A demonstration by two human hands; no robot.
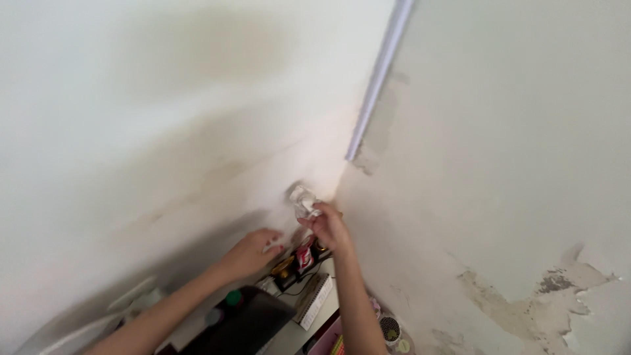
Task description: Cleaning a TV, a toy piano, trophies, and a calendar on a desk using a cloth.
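My right hand (327, 227) is raised into the corner where two pale walls meet, its fingers closed on a crumpled clear wrapper or small glassy object (302, 199); the blur keeps me from telling which. My left hand (253, 252) reaches toward the same corner, lower down, fingers curled near the wall above small items on a desk: a gold-coloured piece (284, 266) and a red and white packet (304, 256). Whether the left hand holds anything is unclear.
A white conduit strip (379, 75) runs down the wall corner. Paint is peeling on the right wall (526, 309). Below lie a dark bag or device (246, 322), a spiral notebook (317, 299), cables and a pink tray (328, 338).
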